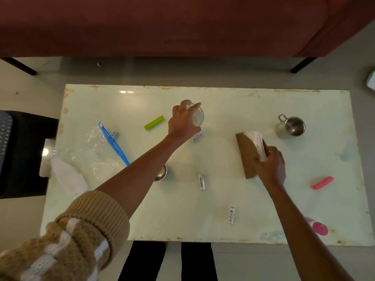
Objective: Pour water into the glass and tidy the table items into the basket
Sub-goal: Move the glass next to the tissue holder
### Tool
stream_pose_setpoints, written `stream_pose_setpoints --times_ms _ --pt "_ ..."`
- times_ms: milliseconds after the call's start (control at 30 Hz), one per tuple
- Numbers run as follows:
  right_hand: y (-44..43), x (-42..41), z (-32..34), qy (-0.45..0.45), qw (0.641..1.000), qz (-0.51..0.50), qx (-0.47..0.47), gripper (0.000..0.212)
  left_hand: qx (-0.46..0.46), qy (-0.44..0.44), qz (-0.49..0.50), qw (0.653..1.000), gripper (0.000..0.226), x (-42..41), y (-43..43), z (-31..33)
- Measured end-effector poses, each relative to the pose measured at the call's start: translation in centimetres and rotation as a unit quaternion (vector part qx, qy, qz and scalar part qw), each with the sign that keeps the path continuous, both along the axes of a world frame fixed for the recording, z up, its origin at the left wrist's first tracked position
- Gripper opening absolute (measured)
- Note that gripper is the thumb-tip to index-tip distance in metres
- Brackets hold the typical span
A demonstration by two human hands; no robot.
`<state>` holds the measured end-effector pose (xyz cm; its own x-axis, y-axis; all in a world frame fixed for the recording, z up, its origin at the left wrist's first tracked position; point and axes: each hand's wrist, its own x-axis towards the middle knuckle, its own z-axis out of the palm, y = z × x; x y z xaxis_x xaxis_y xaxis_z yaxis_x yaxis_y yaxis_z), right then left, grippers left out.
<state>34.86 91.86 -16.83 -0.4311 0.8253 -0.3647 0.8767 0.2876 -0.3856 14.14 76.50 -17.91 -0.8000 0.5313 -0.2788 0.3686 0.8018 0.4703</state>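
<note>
From the head view, the left hand (183, 120) reaches to the far middle of the pale tabletop (223, 102) and grips a clear drinking glass (198, 117) from above, fingers curled round its rim. The glass stands upright on the surface. It looks empty or nearly so, though the glare makes this hard to tell. The top grip suits lifting or sliding it closer, probably to bring it within reach for pouring.

The right hand (271, 166) closes on the near end of a brown tissue pack (246, 154), which has white tissue (256, 141) sticking out of its top. The hold pins the loose tissue against the pack, a sensible way to pick both up together for tidying.

Beyond that pack a steel mug (292, 126) stands upright with its handle turned away. A small steel bowl (161, 173) is half hidden under the left forearm. A green clip (154, 122), a pink clip (322, 182), a clear zip bag with a blue seal (113, 144) and a loose white tissue (68, 177) lie apart from one another.

Four small batteries are scattered about. The one in the near middle (201, 182) reads "Heybright". The print on the one nearer the front edge (232, 214), the one just beside the glass (196, 137) and the one by the blue seal (114, 134) is too small to read.

A pink-capped item (320, 228) shows at the right arm; what it is I cannot tell. No basket is in view.
</note>
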Motion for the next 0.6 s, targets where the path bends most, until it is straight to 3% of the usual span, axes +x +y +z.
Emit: stream_pose_setpoints --times_ms 133,300,400,600 --pt "-1.3 -5.3 -0.1 0.039 0.999 0.005 -0.004 0.041 0.004 0.005 0.006 1.000 0.091 0.3 -0.6 -0.2" --pt "-2.8 -10.8 -0.5 0.042 0.998 0.050 0.017 0.046 0.064 -0.052 0.105 0.991 0.112 0.7 -1.9 -0.9" --pt "-3.5 -13.2 -0.9 0.047 0.996 0.065 0.027 0.048 0.083 -0.092 0.123 0.985 0.105 0.5 -2.7 -1.4" --pt "-3.7 -15.7 -1.8 0.043 0.996 0.069 0.027 0.053 0.081 -0.082 0.108 0.987 0.099 0.1 -2.8 -1.7"
